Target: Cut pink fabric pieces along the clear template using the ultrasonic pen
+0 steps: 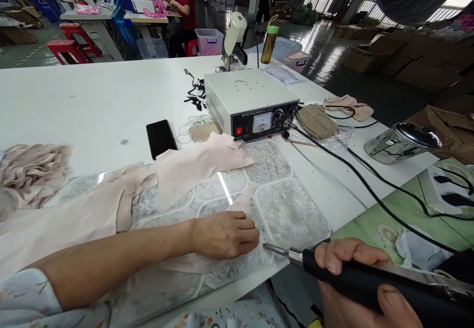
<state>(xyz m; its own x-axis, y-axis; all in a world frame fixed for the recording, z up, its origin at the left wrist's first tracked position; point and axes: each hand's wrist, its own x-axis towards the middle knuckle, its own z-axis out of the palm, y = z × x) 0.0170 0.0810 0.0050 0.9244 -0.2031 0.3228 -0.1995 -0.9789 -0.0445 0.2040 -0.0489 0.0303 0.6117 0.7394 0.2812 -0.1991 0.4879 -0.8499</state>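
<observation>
Metal tip [276, 249] pointing at my left grip [225, 234]

My right grip [350, 260] is clasping the black handpiece [363, 284], its long axis running from near right toward far left. My left grip is resting on the pale pink fabric piece [244, 201], fingers curled; I cannot tell whether they are pinching. The fabric is lying on the patterned mat [292, 212], left of the tip.

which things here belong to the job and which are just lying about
Likely the job:
- black handheld tool in the right hand
- pink fabric under the left hand
- patterned mat
- control box

Seemingly lying about:
- phone
- bottle
- metal canister
</observation>
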